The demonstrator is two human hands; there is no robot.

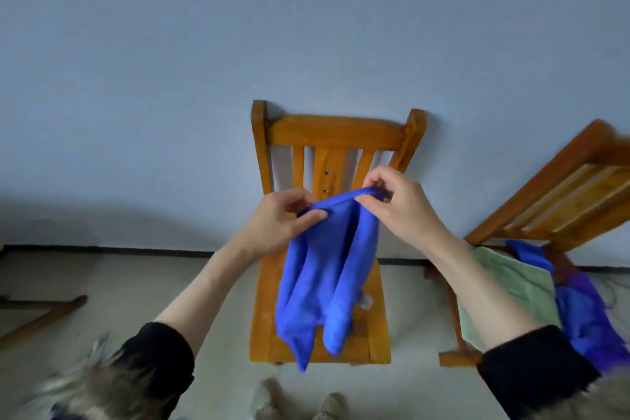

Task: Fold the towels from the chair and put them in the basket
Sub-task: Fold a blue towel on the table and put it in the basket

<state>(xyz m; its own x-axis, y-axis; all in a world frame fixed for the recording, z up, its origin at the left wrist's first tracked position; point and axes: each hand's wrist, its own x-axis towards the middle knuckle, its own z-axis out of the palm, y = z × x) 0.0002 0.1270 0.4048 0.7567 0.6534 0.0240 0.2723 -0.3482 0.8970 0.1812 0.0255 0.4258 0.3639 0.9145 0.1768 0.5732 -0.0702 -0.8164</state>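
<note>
Left hand (278, 225) and right hand (400, 204) pinch the blue towel (317, 283) (top hem), hanging over the chair (335, 135).

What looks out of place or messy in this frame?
The towels on the right chair are an unfolded heap: a green towel and blue towels spill over its seat edge. No basket is visible.

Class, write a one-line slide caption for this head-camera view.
Both hands, left hand and right hand, pinch a blue towel by its top edge above a wooden chair.
</note>
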